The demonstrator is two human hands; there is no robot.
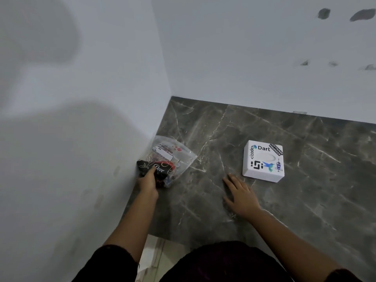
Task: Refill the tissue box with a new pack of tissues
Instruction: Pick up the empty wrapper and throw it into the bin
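A white square tissue box (263, 161) covered in stickers sits on the dark marble counter (305, 200), right of centre. A clear plastic bag (173, 155) with a black and red tissue pack (160, 169) inside lies against the left wall. My left hand (148, 183) grips the near end of that bag and pack. My right hand (240, 193) rests flat on the counter, fingers spread, just short of the box's near left corner and not touching it.
White walls (81, 139) close the counter on the left and at the back, forming a corner. The counter's near edge runs below my forearms, with pale floor (154, 257) beneath it.
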